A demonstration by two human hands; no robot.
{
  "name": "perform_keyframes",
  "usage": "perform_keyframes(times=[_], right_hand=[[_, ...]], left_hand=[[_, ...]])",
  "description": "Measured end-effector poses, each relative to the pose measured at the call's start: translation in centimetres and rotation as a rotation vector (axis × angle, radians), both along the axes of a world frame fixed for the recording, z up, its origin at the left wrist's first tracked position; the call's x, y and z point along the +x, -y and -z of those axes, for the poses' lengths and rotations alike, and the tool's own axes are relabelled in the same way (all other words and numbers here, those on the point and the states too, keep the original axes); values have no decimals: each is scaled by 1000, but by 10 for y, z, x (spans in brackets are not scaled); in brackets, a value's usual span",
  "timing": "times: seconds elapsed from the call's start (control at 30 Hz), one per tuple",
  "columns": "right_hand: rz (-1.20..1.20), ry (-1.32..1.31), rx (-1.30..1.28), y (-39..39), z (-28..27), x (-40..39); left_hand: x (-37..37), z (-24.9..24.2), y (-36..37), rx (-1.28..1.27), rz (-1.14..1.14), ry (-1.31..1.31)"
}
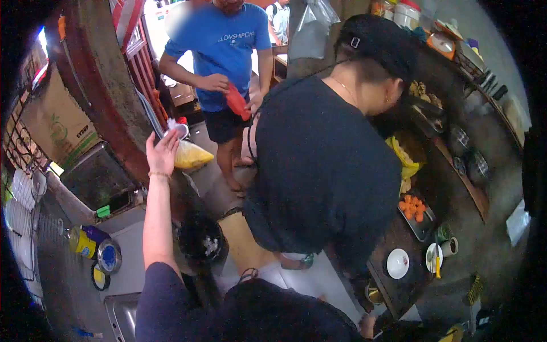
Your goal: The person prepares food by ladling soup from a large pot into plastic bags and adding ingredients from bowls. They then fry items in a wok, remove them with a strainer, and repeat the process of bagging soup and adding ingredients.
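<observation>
Head view: left hand point(162, 154) is near one, arm reaching up, fingers stretched out. Cannot tell if grip pinches bag or touches nothing. Right hand not seen. Yellow bag point(195, 155) sits just right of left palm, long way slanting, fat end pointing right. Farther right, person point(231, 54) holds red thing point(236, 102).

Bright light glares white through the far doorway point(156, 28) — nearer in, the room is dim, the black shirt point(330, 148) sinking into shadow. Grainy overall; plates point(21, 199) at left bend, and the corners darken to black.
</observation>
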State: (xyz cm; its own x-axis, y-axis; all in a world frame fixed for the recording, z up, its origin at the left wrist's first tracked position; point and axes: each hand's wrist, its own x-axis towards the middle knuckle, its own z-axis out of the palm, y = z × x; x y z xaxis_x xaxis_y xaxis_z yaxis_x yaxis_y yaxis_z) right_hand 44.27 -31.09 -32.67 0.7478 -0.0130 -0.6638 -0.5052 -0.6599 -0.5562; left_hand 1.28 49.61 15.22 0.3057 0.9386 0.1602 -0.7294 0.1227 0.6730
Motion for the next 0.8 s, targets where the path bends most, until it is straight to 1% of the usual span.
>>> perform_keyframes(times=[0.03, 0.07, 0.1, 0.17, 0.23, 0.27, 0.3, 0.33, 0.37, 0.4, 0.43, 0.47, 0.53, 0.6, 0.63, 0.73, 0.8], right_hand=[[221, 53, -6, 19, -9, -7], [250, 74, -54, 25, -18, -13], [255, 85, -93, 27, -23, -21], [184, 82, -152, 20, -24, -39], [0, 99, -225, 7, -8, -53], [-189, 134, -280, 0, 9, -57], [-543, 241, -361, -4, 41, -56], [-1178, 607, -445, 15, 116, -37], [-982, 389, -360, -28, 87, -64], [-835, 252, -255, -67, 71, -79], [-710, 143, -161, -99, 62, -91], [-636, 72, -71, -131, 58, -97], [-578, -9, 39, -181, 31, -112], [-551, -42, 84, -206, 9, -121], [-538, -47, 95, -211, 3, -123], [-481, -36, 104, -227, -15, -123], [-407, -39, 88, -223, -13, -121]], left_hand=[[8, -15, -11, 40, -13, -18], [13, -26, -25, 56, 27, -2], [20, -36, -39, 65, 17, -5], [30, -51, -71, 103, 5, -7], [44, -72, -80, 77, 23, 3], [48, -78, -89, 94, 35, -11], [51, -84, -100, 129, 71, -19], [51, -88, -107, 142, 85, -32], [54, -93, -118, 163, 101, -44], [56, -95, -133, 161, 100, -48], [61, -95, -148, 176, 114, -47], [65, -94, -159, 194, 131, -45], [82, -100, -163, 183, 106, -84], [90, -98, -181, 134, 53, -154], [89, -92, -199, 91, 108, -151], [89, -59, -236, 77, 92, -192], [92, -39, -233, 79, 89, -196]])
